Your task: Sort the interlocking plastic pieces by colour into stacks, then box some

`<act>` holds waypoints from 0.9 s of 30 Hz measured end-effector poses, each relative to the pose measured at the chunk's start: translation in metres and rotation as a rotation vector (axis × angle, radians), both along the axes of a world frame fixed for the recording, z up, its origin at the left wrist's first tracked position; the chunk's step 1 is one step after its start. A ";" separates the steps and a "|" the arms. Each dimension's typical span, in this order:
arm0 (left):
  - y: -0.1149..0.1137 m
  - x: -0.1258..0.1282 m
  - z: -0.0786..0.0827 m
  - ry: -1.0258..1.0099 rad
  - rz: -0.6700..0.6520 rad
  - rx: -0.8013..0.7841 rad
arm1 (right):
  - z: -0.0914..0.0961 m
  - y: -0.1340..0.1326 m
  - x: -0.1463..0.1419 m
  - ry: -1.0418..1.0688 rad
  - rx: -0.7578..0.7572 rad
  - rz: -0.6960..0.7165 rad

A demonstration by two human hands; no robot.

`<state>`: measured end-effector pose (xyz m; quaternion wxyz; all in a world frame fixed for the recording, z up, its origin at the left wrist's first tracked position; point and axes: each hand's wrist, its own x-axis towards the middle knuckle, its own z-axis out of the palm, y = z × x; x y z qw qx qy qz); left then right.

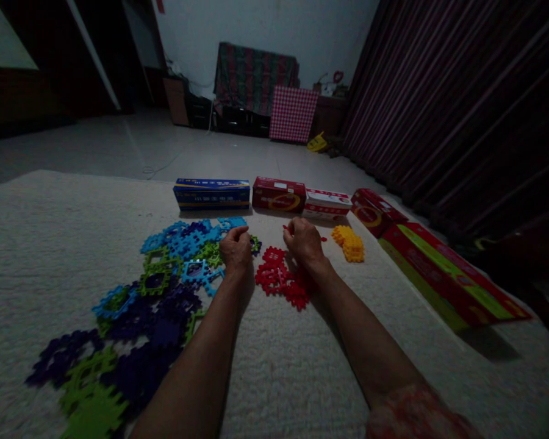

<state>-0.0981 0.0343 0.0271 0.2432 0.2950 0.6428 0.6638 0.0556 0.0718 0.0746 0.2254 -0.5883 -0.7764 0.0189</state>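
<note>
My left hand (235, 249) rests on the pale carpet (279, 366) with its fingers curled under, at the right edge of a heap of blue, green and purple interlocking plastic tiles (165, 274). What its fingers hold is hidden. My right hand (303, 241) is also curled, knuckles up, over a cluster of red tiles (279, 280). A bit of red shows by its fingertips, but I cannot make out a grip. A small stack of yellow tiles (349, 244) sits just right of that hand.
A row of boxes lines the carpet's far edge: a blue box (211, 193), a red box (279, 194), a white-and-red box (326, 204), another red box (375, 211) and a long red-green box (448, 274). Dark striped curtains hang at right. Covered furniture stands at the back wall.
</note>
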 end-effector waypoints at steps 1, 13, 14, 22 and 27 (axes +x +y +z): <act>0.000 0.000 0.000 -0.025 0.001 0.003 | -0.003 0.004 0.002 -0.017 -0.001 -0.017; -0.001 0.003 0.001 -0.020 -0.017 0.042 | 0.002 0.024 0.038 0.149 -0.184 0.314; -0.001 0.003 0.000 -0.011 -0.021 0.042 | 0.000 0.025 0.039 0.089 -0.206 0.365; -0.002 0.005 0.001 -0.013 -0.032 0.032 | -0.006 0.033 0.024 -0.224 -0.373 0.491; -0.004 0.006 0.005 -0.012 -0.049 0.005 | -0.004 0.035 0.018 -0.290 -0.340 0.486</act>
